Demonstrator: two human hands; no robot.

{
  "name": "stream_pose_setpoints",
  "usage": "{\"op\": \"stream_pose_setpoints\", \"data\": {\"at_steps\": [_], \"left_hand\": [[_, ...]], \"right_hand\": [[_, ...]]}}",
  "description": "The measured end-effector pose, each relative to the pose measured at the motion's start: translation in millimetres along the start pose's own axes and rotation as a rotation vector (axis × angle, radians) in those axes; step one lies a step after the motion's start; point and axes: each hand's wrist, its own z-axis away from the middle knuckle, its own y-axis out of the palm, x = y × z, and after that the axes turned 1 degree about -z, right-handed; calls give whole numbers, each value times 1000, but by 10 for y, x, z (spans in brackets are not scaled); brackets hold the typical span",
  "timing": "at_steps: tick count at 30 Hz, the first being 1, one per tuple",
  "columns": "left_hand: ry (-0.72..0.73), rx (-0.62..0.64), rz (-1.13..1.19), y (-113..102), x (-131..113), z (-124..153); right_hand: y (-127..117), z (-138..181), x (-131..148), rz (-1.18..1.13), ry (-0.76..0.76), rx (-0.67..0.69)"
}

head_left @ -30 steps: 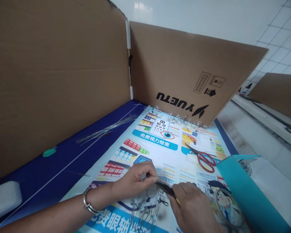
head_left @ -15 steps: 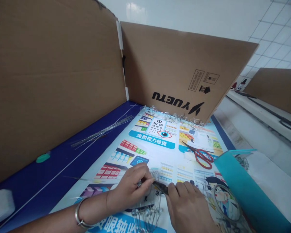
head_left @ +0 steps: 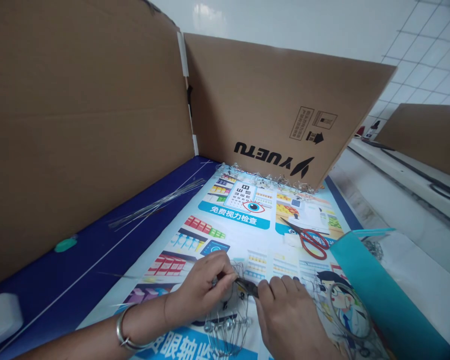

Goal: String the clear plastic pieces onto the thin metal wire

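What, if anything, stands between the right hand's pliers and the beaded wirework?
Nothing visible: the pliers in the right hand end right at the beaded wirework, where the left hand pinches; the red-handled scissors lie farther off.

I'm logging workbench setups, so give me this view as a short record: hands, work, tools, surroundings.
Left hand: grip pinched shut near the pliers' tip; contents too small to tell
Right hand: grip closed around dark pliers
Nearby work: wires with clear beads
Tool: red-handled scissors on a printed sheet
Left side: loose wires
Backdrop: cardboard panels
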Motion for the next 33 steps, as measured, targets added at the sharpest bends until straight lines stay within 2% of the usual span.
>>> {"op": "stream_pose_setpoints", "data": {"at_steps": [17, 26, 33], "left_hand": [[-21, 38, 55, -30, 20, -16], [-152, 142, 427, -83, 195, -78], [-186, 143, 549, -52, 239, -65]], "right_hand": [[-6, -10, -21, -36, -11, 14], [-75, -43, -182, -122, 86, 66], [-99, -29, -206, -151, 84, 72]]}}
